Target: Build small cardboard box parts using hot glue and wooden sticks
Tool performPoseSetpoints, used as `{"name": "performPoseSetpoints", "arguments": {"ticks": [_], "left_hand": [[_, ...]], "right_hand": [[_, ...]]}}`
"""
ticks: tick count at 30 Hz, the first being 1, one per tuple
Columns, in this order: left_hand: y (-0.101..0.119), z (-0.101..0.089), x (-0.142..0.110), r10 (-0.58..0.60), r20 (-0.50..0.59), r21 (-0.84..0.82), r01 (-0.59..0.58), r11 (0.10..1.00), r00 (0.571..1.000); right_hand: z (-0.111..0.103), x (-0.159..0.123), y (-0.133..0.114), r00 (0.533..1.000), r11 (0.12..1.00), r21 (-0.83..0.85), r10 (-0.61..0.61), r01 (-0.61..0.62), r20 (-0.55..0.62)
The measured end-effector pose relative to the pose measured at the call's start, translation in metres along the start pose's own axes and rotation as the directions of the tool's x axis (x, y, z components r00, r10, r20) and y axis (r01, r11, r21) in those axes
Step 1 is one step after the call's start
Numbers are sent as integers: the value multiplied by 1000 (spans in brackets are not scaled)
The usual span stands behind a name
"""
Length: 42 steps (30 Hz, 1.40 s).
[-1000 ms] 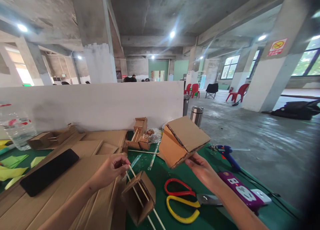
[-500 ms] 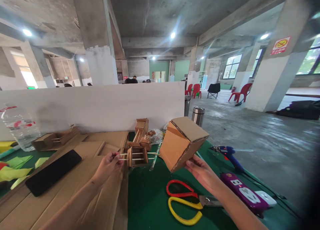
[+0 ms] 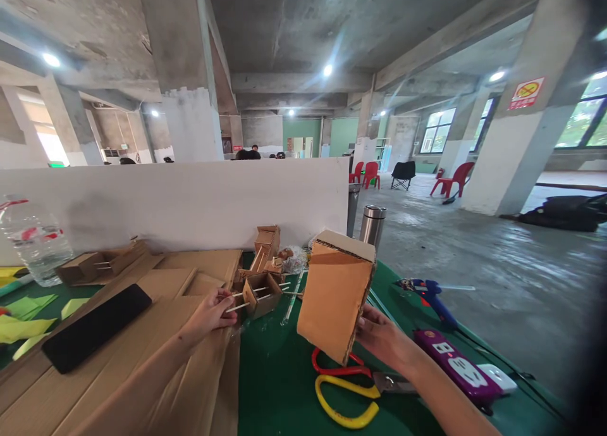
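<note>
My left hand (image 3: 215, 311) is closed on the ends of thin pale sticks that run through a small open cardboard frame (image 3: 262, 295). The sticks poke out on the frame's far side, near the larger box. In my right hand (image 3: 379, 335) is a cardboard box (image 3: 336, 290), gripped at its right edge and held above the green table. Its broad brown face is turned toward me, and my fingers are partly hidden behind it. Beneath the box lie scissors (image 3: 348, 398) with one red and one yellow handle, partly covered by it.
Cardboard sheets (image 3: 190, 360) carry a black phone (image 3: 97, 327) at left. A water bottle (image 3: 35, 240) and a white partition (image 3: 180, 202) stand behind. At right are a blue glue gun (image 3: 434, 297), a purple power strip (image 3: 458, 363) and a steel flask (image 3: 372, 224).
My right hand has lowered the box slightly and turned it, so its broad face points toward me. The small frame in my left hand has tilted.
</note>
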<state>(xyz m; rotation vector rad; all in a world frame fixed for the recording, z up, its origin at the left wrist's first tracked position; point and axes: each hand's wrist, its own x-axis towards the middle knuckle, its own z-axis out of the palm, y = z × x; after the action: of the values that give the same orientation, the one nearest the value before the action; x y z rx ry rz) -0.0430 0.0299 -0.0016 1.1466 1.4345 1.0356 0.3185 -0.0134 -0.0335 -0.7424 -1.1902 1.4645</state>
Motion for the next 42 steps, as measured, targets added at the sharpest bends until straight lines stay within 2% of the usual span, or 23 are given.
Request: {"name": "performPoseSetpoints", "arguments": {"ticks": [2, 5, 8, 11, 14, 15, 17, 18, 21, 23, 27, 30, 32, 34, 36, 38, 40, 42], "left_hand": [[3, -6, -2, 29, -18, 80, -27, 996, 999], [9, -12, -6, 142, -50, 162, -132, 978, 989], [20, -9, -16, 272, -42, 182, -260, 948, 961], [40, 11, -38, 392, 70, 126, -398, 909, 917], [62, 41, -68, 451, 235, 38, -471, 881, 861], [69, 51, -77, 459, 305, -7, -480, 877, 834], [80, 71, -90, 455, 453, -187, -417, 889, 767], [84, 79, -94, 455, 466, -248, -382, 890, 759], [89, 97, -96, 420, 410, -351, -285, 892, 810], [89, 103, -93, 410, 369, -383, -265, 885, 834], [87, 107, -91, 441, 338, -398, -299, 867, 831], [82, 104, -91, 455, 335, -382, -323, 866, 825], [78, 97, -91, 452, 314, -320, -356, 878, 835], [74, 88, -91, 470, 219, -207, -430, 879, 855], [71, 79, -90, 500, 130, -139, -483, 864, 856], [66, 71, -89, 519, 82, -127, -507, 852, 851], [59, 68, -90, 522, 45, -106, -516, 850, 852], [49, 69, -91, 531, 2, -103, -528, 843, 848]], "right_hand": [[1, -1, -1, 1000, 1000, 20, 8, -8, 15], [3, -1, 0, 999, 999, 42, 26, -28, 43], [4, -2, 3, 993, 996, 66, 60, -67, 100], [6, -3, 6, 982, 990, 90, 97, -112, 160], [10, -4, 10, 970, 982, 110, 128, -153, 205], [11, -3, 11, 967, 980, 114, 137, -164, 215], [15, -3, 14, 959, 979, 108, 141, -172, 245], [17, -3, 15, 955, 981, 99, 137, -168, 262], [21, -2, 20, 943, 986, 66, 123, -151, 310], [23, -1, 22, 945, 990, 44, 111, -131, 307], [28, 2, 18, 961, 997, -15, 82, -81, 263], [27, -1, 5, 996, 978, -209, -1, 18, 85], [19, -9, -10, 991, 929, -365, -98, 60, -87], [0, -21, -29, 951, 877, -480, -179, 39, -250], [-28, -35, -50, 862, 790, -612, -279, -46, -424], [-62, -46, -68, 741, 690, -699, -367, -189, -563], [-96, -50, -80, 653, 592, -723, -396, -355, -645], [-126, -47, -84, 605, 514, -703, -378, -493, -701]]}}
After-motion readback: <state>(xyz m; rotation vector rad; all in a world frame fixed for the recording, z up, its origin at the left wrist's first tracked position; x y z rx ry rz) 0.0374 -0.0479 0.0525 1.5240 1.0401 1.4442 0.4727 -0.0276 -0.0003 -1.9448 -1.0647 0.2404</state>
